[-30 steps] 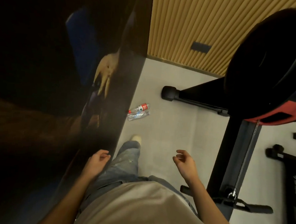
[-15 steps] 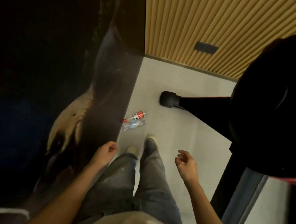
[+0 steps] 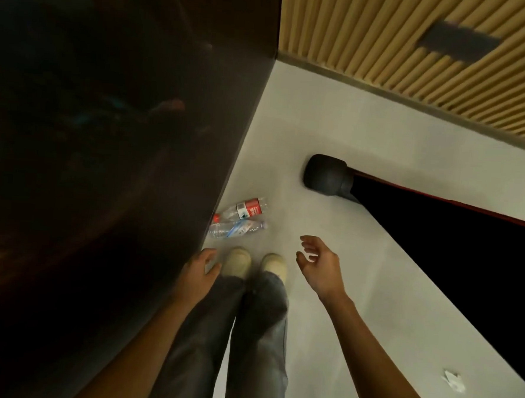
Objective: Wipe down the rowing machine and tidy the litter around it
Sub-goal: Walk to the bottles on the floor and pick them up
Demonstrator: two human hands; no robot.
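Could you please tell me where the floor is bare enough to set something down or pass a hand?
Bare floor lies between the two bottles and the rower's black foot, and between that foot and the slatted wall. It is crowded along the dark panel, where the bottles lie ahead of the shoes.

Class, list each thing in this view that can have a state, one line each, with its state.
Red-label bottle: lying on its side on the floor.
Clear bottle: lying on its side, nearer the shoes.
Left hand: empty, fingers relaxed.
Right hand: empty, fingers loosely curled.
Paper scraps: crumpled, on the floor.
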